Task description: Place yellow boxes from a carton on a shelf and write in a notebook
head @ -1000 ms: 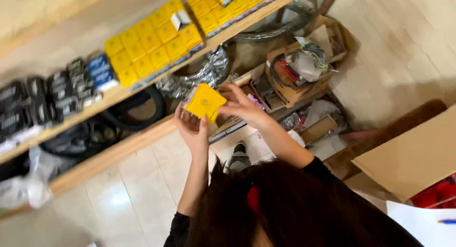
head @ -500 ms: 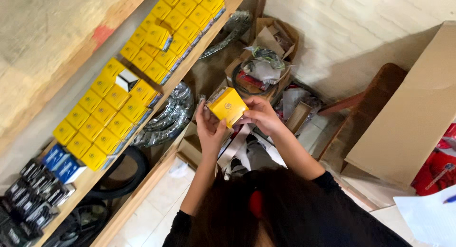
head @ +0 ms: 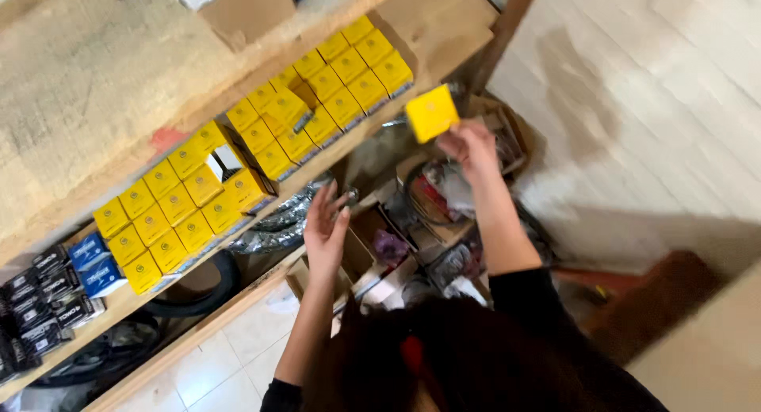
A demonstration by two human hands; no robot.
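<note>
My right hand point(head: 469, 149) is raised toward the shelf and grips a small yellow box point(head: 431, 112) by its lower corner. The box hovers just in front of the right end of a row of stacked yellow boxes point(head: 261, 143) on the wooden shelf point(head: 119, 305). My left hand point(head: 325, 228) hangs lower, fingers spread and empty, near the shelf's front edge. One box point(head: 225, 163) in the stack shows a white open flap.
Blue boxes point(head: 93, 264) and black boxes point(head: 36, 301) sit left of the yellow ones. Rubber belts and plastic-wrapped parts point(head: 273, 226) lie on the lower shelf. Open cardboard cartons of parts point(head: 444, 194) stand on the tiled floor. A large cardboard sheet point(head: 705, 356) is at right.
My right hand has lifted the yellow box up toward the shelf. My left hand has let go of it and dropped away, open. The camera view has swung toward the shelf.
</note>
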